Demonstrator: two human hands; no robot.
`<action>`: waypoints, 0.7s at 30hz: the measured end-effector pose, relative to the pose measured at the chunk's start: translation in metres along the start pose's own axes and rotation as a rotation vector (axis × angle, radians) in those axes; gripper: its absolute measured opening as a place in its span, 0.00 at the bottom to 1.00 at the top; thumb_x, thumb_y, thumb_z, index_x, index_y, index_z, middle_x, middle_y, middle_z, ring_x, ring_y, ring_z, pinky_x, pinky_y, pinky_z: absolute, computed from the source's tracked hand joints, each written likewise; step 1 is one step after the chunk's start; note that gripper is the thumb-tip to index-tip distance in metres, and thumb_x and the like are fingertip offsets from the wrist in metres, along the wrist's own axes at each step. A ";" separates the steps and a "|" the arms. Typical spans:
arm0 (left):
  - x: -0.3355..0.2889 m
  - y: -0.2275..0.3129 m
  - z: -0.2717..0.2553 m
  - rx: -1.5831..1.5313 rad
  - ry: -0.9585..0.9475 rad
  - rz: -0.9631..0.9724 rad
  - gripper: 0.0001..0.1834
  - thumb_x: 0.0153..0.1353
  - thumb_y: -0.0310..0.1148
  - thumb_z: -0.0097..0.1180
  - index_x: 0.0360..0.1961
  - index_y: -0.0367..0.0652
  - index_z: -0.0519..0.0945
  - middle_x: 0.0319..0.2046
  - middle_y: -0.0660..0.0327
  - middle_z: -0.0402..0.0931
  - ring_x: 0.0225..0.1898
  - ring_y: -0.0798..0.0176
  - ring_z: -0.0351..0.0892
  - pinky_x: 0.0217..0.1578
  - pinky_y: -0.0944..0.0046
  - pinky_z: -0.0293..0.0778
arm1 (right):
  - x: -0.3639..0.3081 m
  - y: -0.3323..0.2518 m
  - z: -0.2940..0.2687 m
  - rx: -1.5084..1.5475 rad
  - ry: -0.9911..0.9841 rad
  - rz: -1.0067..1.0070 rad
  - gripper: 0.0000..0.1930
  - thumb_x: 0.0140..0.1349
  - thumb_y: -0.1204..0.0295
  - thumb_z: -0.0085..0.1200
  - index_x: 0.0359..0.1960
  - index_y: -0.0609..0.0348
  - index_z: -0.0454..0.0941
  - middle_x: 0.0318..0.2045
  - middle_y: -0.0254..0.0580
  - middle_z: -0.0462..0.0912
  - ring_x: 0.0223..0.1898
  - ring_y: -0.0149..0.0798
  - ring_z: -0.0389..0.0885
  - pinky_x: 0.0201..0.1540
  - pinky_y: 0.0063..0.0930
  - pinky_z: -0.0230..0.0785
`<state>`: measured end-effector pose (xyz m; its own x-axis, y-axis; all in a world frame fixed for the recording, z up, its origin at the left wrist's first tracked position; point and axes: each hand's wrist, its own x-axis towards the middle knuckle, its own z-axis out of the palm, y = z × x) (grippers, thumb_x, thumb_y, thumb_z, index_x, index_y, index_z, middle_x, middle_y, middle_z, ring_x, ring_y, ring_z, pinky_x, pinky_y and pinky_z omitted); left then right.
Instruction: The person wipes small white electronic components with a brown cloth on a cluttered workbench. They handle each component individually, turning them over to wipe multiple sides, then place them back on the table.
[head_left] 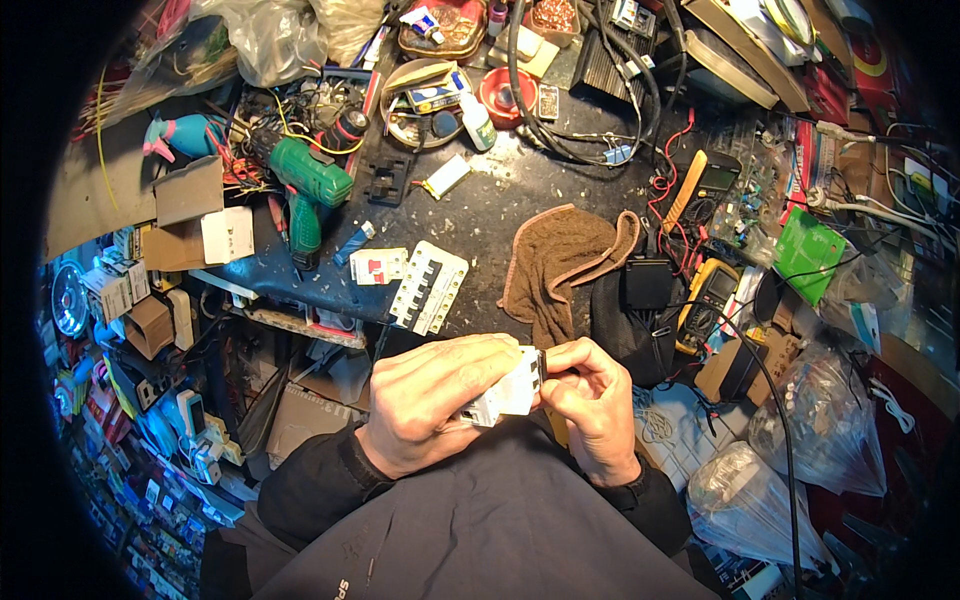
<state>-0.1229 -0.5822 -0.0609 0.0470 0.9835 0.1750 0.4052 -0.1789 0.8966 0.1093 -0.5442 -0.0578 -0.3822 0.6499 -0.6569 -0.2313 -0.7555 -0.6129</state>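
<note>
Left hand (425, 400) and right hand (598, 405) meet before the dark jacket (470, 530), just short of the cluttered workbench (485, 225), as I watch from my remote station; the white switch unit (515, 388) with black parts sits between them; the left wraps it from the left and above, gripping firmly by my reading; the right, thumb and forefinger drawn together, pinches at its dark right end, though whether the fingertips also hold some smaller piece I cannot tell.

Nearer to the unit, and covering more of it, is the left hand; the long axis, as far as those fingers let me judge, slants from lower left up to upper right, its dark end turned toward the right hand; ahead and slightly left lies a white breaker row (430, 288) with black toggles, apart from both hands, beside a smaller white block (378, 266) bearing a red part; a brown cloth (562, 255) lies ahead of the right hand.

Markings are sparse from where I sit; pale lettering runs along the jacket near the lower edge; a white bottle (477, 122) farther up the workbench wears a green label, its print too small for me; on the held unit I can make out no writing.
</note>
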 end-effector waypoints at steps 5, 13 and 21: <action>-0.001 -0.001 -0.001 -0.013 0.004 0.011 0.29 0.48 0.21 0.78 0.56 0.34 0.90 0.49 0.49 0.93 0.53 0.46 0.96 0.55 0.54 0.91 | 0.001 0.001 0.001 -0.049 0.017 0.006 0.10 0.73 0.88 0.60 0.53 0.71 0.80 0.49 0.47 0.87 0.46 0.37 0.93 0.52 0.37 0.93; -0.003 0.001 0.001 -0.059 0.034 -0.061 0.29 0.50 0.24 0.84 0.56 0.36 0.90 0.51 0.49 0.94 0.51 0.47 0.97 0.51 0.56 0.92 | -0.001 0.004 0.001 -0.046 0.013 -0.034 0.12 0.73 0.87 0.59 0.56 0.71 0.80 0.48 0.48 0.88 0.46 0.37 0.93 0.54 0.35 0.90; -0.004 0.002 0.003 -0.054 0.035 -0.092 0.29 0.50 0.23 0.84 0.55 0.34 0.91 0.51 0.47 0.94 0.52 0.47 0.97 0.52 0.55 0.92 | -0.005 0.001 0.000 0.016 0.006 0.015 0.13 0.74 0.86 0.60 0.58 0.72 0.79 0.46 0.51 0.90 0.47 0.37 0.93 0.55 0.35 0.91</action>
<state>-0.1200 -0.5867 -0.0613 -0.0202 0.9944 0.1041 0.3561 -0.0901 0.9301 0.1109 -0.5485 -0.0555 -0.3802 0.6386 -0.6691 -0.2397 -0.7667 -0.5956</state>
